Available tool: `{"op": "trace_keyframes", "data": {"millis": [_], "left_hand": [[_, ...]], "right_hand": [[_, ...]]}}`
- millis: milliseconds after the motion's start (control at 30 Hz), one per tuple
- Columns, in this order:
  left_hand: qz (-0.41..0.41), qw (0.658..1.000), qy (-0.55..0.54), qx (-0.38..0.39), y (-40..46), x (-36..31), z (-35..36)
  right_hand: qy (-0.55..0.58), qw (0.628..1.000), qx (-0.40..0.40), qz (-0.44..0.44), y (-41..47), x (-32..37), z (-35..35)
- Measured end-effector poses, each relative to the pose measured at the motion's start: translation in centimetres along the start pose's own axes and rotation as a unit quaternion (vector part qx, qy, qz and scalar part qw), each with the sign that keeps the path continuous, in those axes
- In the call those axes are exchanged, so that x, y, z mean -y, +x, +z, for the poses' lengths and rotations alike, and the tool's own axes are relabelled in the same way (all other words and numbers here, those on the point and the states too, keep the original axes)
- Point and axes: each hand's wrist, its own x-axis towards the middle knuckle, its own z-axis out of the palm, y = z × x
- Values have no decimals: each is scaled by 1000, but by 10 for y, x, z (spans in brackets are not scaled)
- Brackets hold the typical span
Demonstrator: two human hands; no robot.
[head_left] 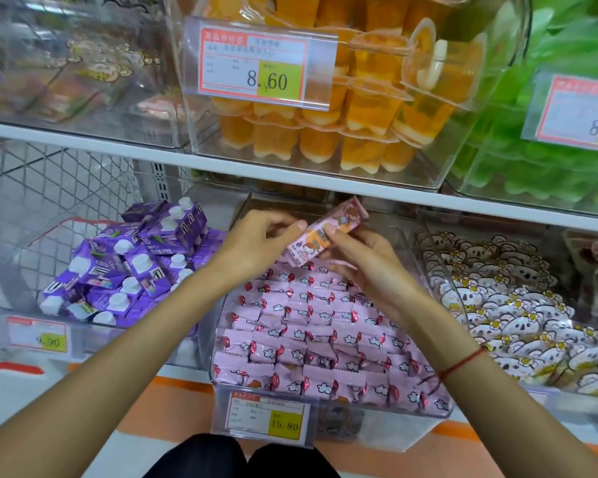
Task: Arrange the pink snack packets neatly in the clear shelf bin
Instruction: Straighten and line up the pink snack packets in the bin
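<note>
Placement step: both hands, left hand (256, 241) and right hand (363, 257), pinch one pink snack packet (327, 232) above the rear of the clear shelf bin (325, 407), whose rows look nearly full; next, seating it in line behind them

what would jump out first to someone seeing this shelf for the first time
Probably the two hands at centre, the left hand and right hand, both holding one pink snack packet above the clear shelf bin packed with rows of the same packets. Next, the orange jelly cups on the shelf above, behind an 8.60 price tag.
</note>
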Motion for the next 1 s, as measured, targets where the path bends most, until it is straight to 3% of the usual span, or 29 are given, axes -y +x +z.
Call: {"op": "trace_keyframes", "data": {"millis": [67, 133, 200, 267, 433, 533, 633, 667, 867, 933, 1000], "left_hand": [[13, 998, 55, -36, -6, -1, -1], [27, 984, 123, -125, -20, 3, -8], [43, 965, 179, -187, -38, 12, -15], [23, 962, 209, -174, -55, 22, -18], [-68, 956, 235, -159, -76, 34, -10], [-68, 956, 230, -171, -77, 36, -7], [-70, 955, 232, -169, -76, 36, -8], [-69, 956, 235, -165, -76, 36, -9], [-42, 945, 283, -158, -70, 29, -16], [-1, 944, 289, -158, -60, 22, -18], [41, 944, 296, -138, -42, 14, -18]], "right_hand": [[19, 999, -32, -35, 3, -4, 1], [10, 994, -94, -59, 11, -5, 2], [-83, 977, -166, -101, 25, -8, 0], [-214, 945, -202, -140, 38, -14, -1], [-421, 884, -116, -167, 60, -36, 1], [-458, 867, -72, -182, 69, -32, -3], [-581, 792, -4, -186, 70, -42, -11], [-598, 784, 13, -166, 69, -48, -11], [-601, 790, 68, -100, 63, -47, -5], [-571, 815, 31, -93, 59, -40, -10], [-577, 803, -68, -136, 52, -32, -17]]}}
